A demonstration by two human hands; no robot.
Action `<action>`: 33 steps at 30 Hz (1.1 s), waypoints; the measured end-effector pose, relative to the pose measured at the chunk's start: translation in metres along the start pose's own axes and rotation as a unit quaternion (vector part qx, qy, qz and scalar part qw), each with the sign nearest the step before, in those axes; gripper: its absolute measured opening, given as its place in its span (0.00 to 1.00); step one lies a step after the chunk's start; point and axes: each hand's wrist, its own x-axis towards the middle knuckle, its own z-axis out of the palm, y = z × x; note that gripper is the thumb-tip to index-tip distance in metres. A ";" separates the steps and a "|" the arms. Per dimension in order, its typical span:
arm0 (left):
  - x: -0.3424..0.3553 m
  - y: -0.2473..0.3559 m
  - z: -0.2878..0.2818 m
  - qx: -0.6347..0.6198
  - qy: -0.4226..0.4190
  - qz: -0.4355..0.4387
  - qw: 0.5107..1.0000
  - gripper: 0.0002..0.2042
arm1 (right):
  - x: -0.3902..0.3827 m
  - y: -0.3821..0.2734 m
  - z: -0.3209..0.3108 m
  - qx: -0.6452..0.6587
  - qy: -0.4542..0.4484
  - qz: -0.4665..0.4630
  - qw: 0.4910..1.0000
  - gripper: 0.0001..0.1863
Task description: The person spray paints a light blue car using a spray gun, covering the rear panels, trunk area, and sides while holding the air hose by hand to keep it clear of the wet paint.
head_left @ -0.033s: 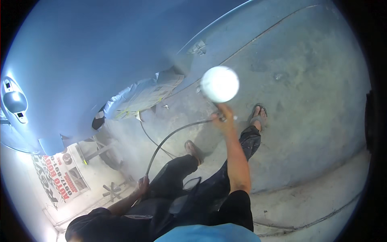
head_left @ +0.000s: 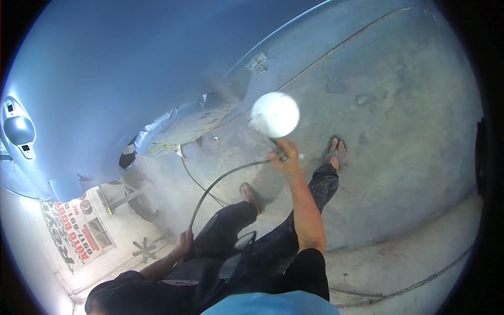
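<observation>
Gun [head_left: 273, 126] sits out in front of you, above the floor [head_left: 399, 136] and near the car [head_left: 131, 68], its round white cup [head_left: 276, 111] facing your eyes. Your right hand [head_left: 286, 157] is wrapped around the grip; your left hand [head_left: 185, 240], down by your left leg, curls round the hose [head_left: 210, 188], which arches between the two hands. A pale haze [head_left: 226, 86] hangs between cup and car, so you seem to be spraying. The cup hides the nozzle, so its exact angle, and where your trigger finger lies, can't be told.

To do this well, hold the gun square to the car and let the whole arm carry it rather than swinging the wrist, so the coat goes on even. Match the distance as the surface curves. Overlap your passes and ease the trigger at each end. Let the left hand hold the hose off the car: a drag across wet paint would mark it. Mind the paper [head_left: 184, 123] along the car's edge, as a loose corner could flutter in the air stream. Your feet [head_left: 336, 152] stand apart, a fair base for reaching; watch the thin cord [head_left: 193, 178] near the left one.
</observation>
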 end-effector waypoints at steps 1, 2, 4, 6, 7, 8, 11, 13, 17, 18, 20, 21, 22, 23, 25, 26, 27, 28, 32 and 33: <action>-0.003 -0.002 0.004 -0.036 0.014 -0.055 0.998 0.31 | -0.003 -0.018 0.013 0.034 -0.024 0.021 0.999 0.24; -0.004 -0.004 0.004 -0.041 0.011 -0.052 0.998 0.31 | -0.003 -0.036 0.020 0.067 -0.044 0.042 0.996 0.24; -0.004 -0.004 -0.002 -0.035 -0.020 -0.018 0.999 0.31 | -0.001 -0.053 0.016 0.069 -0.086 0.055 0.992 0.24; 0.001 -0.013 -0.005 -0.029 -0.038 0.001 0.999 0.31 | 0.009 -0.058 0.008 0.068 -0.116 0.068 0.989 0.23; 0.002 -0.015 -0.003 -0.024 -0.056 0.011 0.998 0.32 | 0.014 -0.053 0.002 0.066 -0.088 0.053 0.993 0.23; -0.001 -0.007 -0.001 -0.024 -0.063 0.024 0.997 0.32 | 0.021 -0.046 -0.009 0.061 -0.059 0.037 0.996 0.29; -0.022 0.023 0.000 -0.006 -0.063 -0.006 0.998 0.32 | 0.054 -0.031 -0.066 0.089 0.030 0.121 0.988 0.24; -0.034 0.047 0.000 -0.027 -0.038 -0.010 0.999 0.32 | 0.096 -0.053 -0.119 0.190 0.111 0.152 0.963 0.28; -0.030 0.102 -0.002 -0.030 -0.050 0.041 0.997 0.31 | 0.178 -0.087 -0.236 0.096 0.216 0.129 0.963 0.35; -0.036 0.126 -0.002 -0.034 -0.065 0.085 0.994 0.30 | 0.198 -0.095 -0.265 0.078 0.227 0.128 0.962 0.35; -0.049 0.173 -0.003 -0.037 -0.085 0.134 0.987 0.29 | 0.233 -0.121 -0.319 0.043 0.249 0.123 0.960 0.34; -0.056 0.195 -0.003 -0.042 -0.085 0.156 0.983 0.29 | 0.249 -0.135 -0.342 0.028 0.258 0.118 0.958 0.33; -0.058 0.209 -0.003 -0.046 -0.085 0.177 0.979 0.28 | 0.262 -0.144 -0.360 0.009 0.275 0.108 0.955 0.34; -0.061 0.218 -0.001 -0.048 -0.087 0.179 0.979 0.28 | 0.274 -0.153 -0.377 -0.010 0.291 0.097 0.952 0.34; -0.065 0.228 0.001 -0.083 -0.115 0.170 0.975 0.27 | 0.295 -0.167 -0.396 -0.058 0.344 0.098 0.932 0.34; -0.066 0.230 0.000 -0.086 -0.116 0.172 0.974 0.27 | 0.300 -0.174 -0.399 -0.103 0.396 0.100 0.907 0.34; -0.067 0.231 -0.001 -0.064 -0.114 0.191 0.973 0.29 | 0.300 -0.179 -0.398 -0.126 0.407 0.064 0.902 0.33; -0.069 0.229 -0.002 -0.045 -0.112 0.207 0.971 0.31 | 0.298 -0.184 -0.389 -0.128 0.403 0.063 0.904 0.33; -0.056 0.190 -0.006 -0.077 -0.113 0.183 0.974 0.30 | 0.262 -0.192 -0.320 -0.029 0.396 0.038 0.917 0.25; -0.053 0.177 -0.008 -0.082 -0.091 0.190 0.974 0.29 | 0.244 -0.186 -0.300 -0.031 0.375 0.037 0.926 0.24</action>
